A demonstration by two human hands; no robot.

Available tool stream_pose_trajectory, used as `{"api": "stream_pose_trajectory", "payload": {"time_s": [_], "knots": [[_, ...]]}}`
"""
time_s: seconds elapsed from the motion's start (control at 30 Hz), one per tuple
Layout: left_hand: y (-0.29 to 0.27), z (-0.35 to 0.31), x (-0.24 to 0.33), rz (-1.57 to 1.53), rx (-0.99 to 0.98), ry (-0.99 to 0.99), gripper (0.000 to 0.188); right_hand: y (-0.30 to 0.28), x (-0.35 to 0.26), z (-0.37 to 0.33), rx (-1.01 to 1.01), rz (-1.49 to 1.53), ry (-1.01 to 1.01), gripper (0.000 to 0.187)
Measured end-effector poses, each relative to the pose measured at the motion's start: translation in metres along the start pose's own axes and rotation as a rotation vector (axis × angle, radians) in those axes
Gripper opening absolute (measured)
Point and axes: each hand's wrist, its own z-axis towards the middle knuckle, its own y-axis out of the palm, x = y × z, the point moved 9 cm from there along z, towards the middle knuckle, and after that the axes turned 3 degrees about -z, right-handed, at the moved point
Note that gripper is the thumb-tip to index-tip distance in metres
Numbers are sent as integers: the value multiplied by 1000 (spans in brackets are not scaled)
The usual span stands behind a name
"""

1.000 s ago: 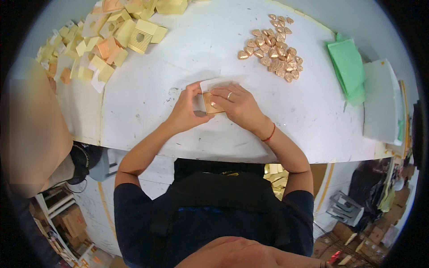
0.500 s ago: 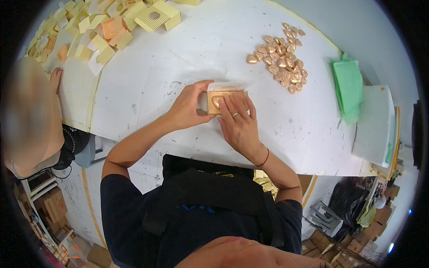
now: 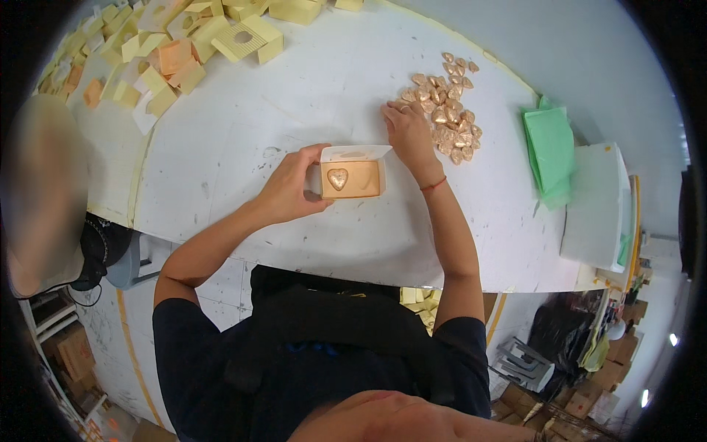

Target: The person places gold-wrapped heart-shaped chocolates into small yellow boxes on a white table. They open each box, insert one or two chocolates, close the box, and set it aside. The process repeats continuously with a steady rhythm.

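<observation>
You wear: dark short-sleeved top (image 3: 185, 335) | black chest covering (image 3: 331, 314), blue marking (image 3: 313, 348) | right hand (image 3: 409, 131): ring (image 3: 404, 109), red wrist cord (image 3: 434, 183)

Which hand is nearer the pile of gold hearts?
Right. The right hand is at the left edge of the pile of gold hearts; the left hand is farther off, lower left, holding the open box.

The box (image 3: 357, 188) is peach inside, its lid (image 3: 355, 153) white, its heart (image 3: 338, 179) copper-gold. Right of the box: copper-gold hearts (image 3: 456, 132), green sheets (image 3: 549, 151). Left of it: pale yellow cartons (image 3: 294, 10), one striped, others orange.
</observation>
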Motion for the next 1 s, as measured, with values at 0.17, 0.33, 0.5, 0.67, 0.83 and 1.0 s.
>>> {"api": "stream_pose_trajectory", "payload": {"time_s": [0.17,0.33,0.5,0.67,0.83,1.0], "knots": [[-5,-4,4,15,15,20,85,-15,2,-34,-29,233,199,31],[1,-5,-4,101,-35,-1,87,-26,1,-53,-119,251,169,28],[1,-4,-2,29,-29,-11,87,-43,1,-67,-210,336,392,27],[2,-6,-6,68,-41,-45,90,-93,-81,-59,71,212,35,32],[-2,-6,-3,12,12,-4,86,-61,-89,-62,-14,139,49,34],[-2,-6,-3,35,10,-17,87,-64,-88,-65,-8,155,113,29]]}}
